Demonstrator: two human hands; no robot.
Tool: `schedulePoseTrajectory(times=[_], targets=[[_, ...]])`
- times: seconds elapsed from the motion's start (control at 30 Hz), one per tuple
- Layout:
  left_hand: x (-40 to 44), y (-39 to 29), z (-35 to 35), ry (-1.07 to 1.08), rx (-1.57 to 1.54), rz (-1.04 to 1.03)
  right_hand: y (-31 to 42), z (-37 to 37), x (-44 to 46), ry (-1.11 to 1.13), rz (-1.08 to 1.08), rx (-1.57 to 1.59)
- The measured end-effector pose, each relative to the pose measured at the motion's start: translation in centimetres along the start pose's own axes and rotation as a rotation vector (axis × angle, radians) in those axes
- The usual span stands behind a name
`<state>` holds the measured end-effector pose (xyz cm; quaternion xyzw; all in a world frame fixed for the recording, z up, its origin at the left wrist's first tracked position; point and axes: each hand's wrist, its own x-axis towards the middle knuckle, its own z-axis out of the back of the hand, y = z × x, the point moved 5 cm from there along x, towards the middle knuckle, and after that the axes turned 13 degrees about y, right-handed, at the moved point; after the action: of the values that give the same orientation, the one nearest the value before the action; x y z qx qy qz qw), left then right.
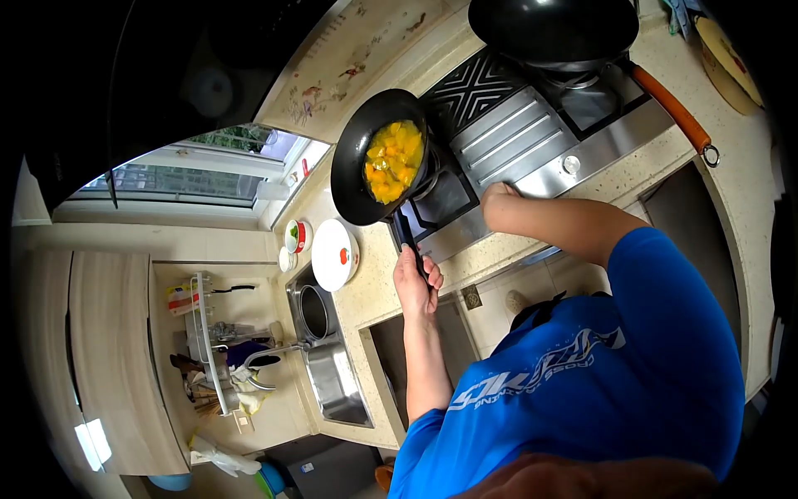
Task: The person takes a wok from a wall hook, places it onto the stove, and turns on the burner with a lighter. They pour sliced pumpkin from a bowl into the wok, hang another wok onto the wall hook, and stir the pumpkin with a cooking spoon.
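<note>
My left hand (417, 279) is wrapped around the black handle of a frying pan (349, 170). The pan sits tilted in view over the left burner of the gas stove (519, 137). Inside it, yellow-orange chunks of food (394, 160) lie in shiny yellow liquid. My right hand (500, 198) is curled at the stove's front panel. Its fingers are mostly hidden, and what they hold cannot be made out. A round stove knob (570, 165) shows on the panel to the right of this hand.
A black wok (555, 29) with a wooden handle (675, 108) occupies the right burner. Left of the pan stand a white bowl (334, 255) and a small red-and-white bowl (298, 236). Beyond them are the sink (337, 382) and a dish rack (208, 341). A range hood (191, 75) hangs overhead.
</note>
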<state>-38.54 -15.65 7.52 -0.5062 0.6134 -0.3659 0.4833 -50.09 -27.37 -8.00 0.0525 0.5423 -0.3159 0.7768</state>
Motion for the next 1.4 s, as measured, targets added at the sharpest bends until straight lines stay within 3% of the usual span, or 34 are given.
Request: schedulePoseTrajectory(times=[0.3, 0.37, 0.47, 0.53, 0.93, 1.13, 1.4], targets=[[0.0, 0.6, 0.8, 0.068, -0.05, 0.008, -0.5, -0.1, 1.0, 0.102, -0.032, 0.031], [-0.5, 1.0, 1.1, 0.089, -0.116, 0.018, -1.2, 0.1, 1.3, -0.018, -0.062, 0.382], [-2.0, 3.3, 4.1, 0.228, -0.203, 0.015, -0.7, -0.2, 1.3, 0.011, -0.077, 0.128], [-4.0, 4.6, 6.1, 0.252, -0.253, 0.07, -0.7, 0.0, 0.3, -0.009, -0.119, 0.178], [-21.4, 13.1, 20.4, -0.215, -0.561, 0.15, -3.0, -0.7, 3.5, -0.069, -0.328, 0.453], [-27.4, 14.3, 22.7, -0.342, -0.577, 0.125, -3.1, -0.2, 0.7, -0.209, -0.411, 0.508], [-33.4, 16.0, 24.6, -0.435, -0.592, 0.073, -4.7, -1.3, 3.4, -0.302, -0.455, 0.554]])
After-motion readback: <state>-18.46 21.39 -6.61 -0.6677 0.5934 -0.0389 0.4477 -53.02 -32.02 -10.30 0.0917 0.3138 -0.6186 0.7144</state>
